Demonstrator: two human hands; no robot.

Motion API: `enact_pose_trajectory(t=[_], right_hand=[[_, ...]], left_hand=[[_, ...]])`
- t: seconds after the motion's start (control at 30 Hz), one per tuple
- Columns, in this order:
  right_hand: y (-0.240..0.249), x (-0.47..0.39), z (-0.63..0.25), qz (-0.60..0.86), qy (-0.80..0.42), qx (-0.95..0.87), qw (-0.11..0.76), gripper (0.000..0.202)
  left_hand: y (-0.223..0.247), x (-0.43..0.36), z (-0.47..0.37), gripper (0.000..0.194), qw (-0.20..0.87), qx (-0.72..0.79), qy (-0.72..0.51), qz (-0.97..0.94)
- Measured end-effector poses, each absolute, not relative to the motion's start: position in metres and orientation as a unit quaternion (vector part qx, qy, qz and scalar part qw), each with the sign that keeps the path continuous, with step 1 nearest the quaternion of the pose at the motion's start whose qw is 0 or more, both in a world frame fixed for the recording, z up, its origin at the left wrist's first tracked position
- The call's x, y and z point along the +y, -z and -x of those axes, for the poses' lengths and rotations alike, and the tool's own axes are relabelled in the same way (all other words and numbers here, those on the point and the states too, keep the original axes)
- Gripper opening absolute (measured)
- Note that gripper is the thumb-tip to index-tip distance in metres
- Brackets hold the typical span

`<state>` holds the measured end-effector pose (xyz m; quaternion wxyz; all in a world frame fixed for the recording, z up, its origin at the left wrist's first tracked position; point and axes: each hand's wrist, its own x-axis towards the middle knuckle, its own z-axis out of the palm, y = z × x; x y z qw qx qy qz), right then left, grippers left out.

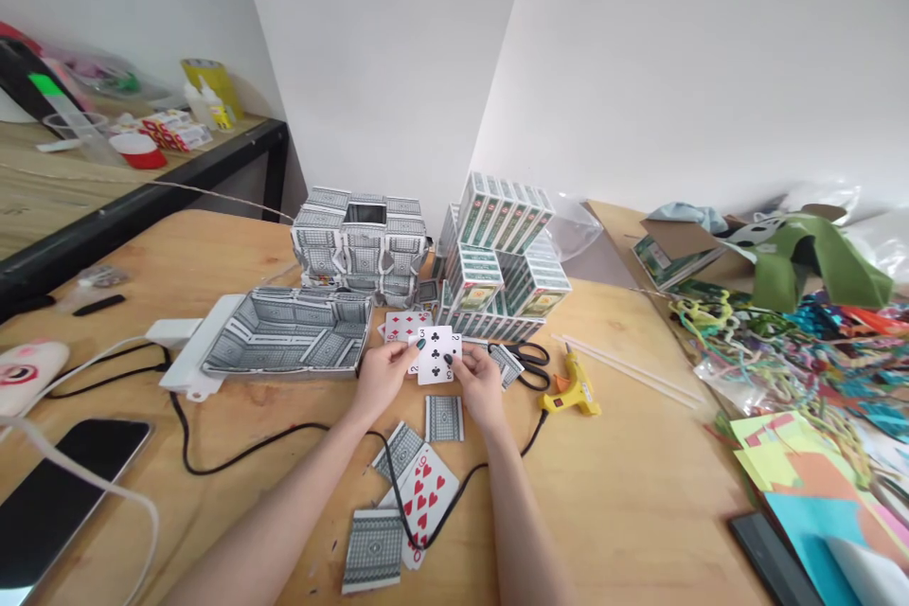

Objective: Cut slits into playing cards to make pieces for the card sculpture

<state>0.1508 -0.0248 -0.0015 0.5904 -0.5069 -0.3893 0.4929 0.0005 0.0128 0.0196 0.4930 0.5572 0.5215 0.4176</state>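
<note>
A three of clubs is held upright in front of me, with at least one more playing card showing behind it. My left hand pinches the cards at the left side, thumb on the front. At the right side my right hand pinches them too, dark nail on the card face. Red-suited cards lie just beyond. Below the hands are a patterned card piece, a heart card and a folded card. An open tray covered in cards sits left of my left hand.
Behind stand a card-covered box and stacked card packs. Black scissors and a yellow glue gun lie right of my hands. The glue gun's black cord crosses the table under my arms. A phone lies left.
</note>
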Motion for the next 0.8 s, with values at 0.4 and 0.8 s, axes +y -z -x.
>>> enact_pose_trajectory(t=[0.4,0.8], right_hand=[[-0.0036,-0.0267,-0.1472,0.537,-0.476,-0.388,0.579,0.028],[-0.0057,-0.0266,-0.1480,0.538,-0.481,-0.388,0.573,0.025]], left_hand=[[-0.0110,0.0153,0.0010,0.024,0.491,0.501,-0.418,-0.577],[-0.0139,0.0136,0.0005,0.025,0.477,0.513,-0.414,-0.582]])
